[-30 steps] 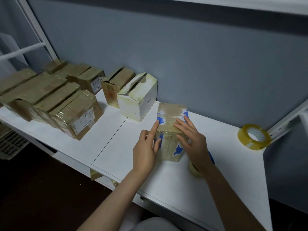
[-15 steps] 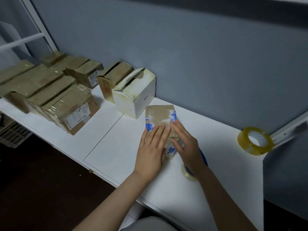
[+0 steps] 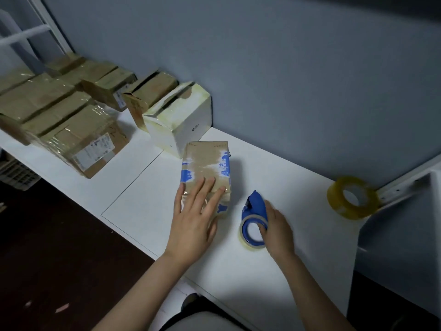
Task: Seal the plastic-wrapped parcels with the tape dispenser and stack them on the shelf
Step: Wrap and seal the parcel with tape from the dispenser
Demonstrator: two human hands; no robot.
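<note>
A small brown parcel with blue print (image 3: 206, 163) lies on the white shelf surface (image 3: 298, 271) in the middle of the view. My left hand (image 3: 194, 218) presses flat on its near end, fingers straight. Just right of the parcel sits the blue tape dispenser (image 3: 253, 219) with a clear tape roll on it. My right hand (image 3: 278, 226) grips the dispenser, fingers curled round its right side.
A white box (image 3: 181, 123) with an untidy top stands behind the parcel by the wall. Several brown taped parcels (image 3: 78, 130) fill the shelf's left part. A loose yellowish tape roll (image 3: 350, 197) lies at the right, by a white frame rail (image 3: 405, 185).
My right hand left the parcel's top and moved right onto the tape dispenser. My left hand stayed pressed on the parcel. The camera shifted closer.
</note>
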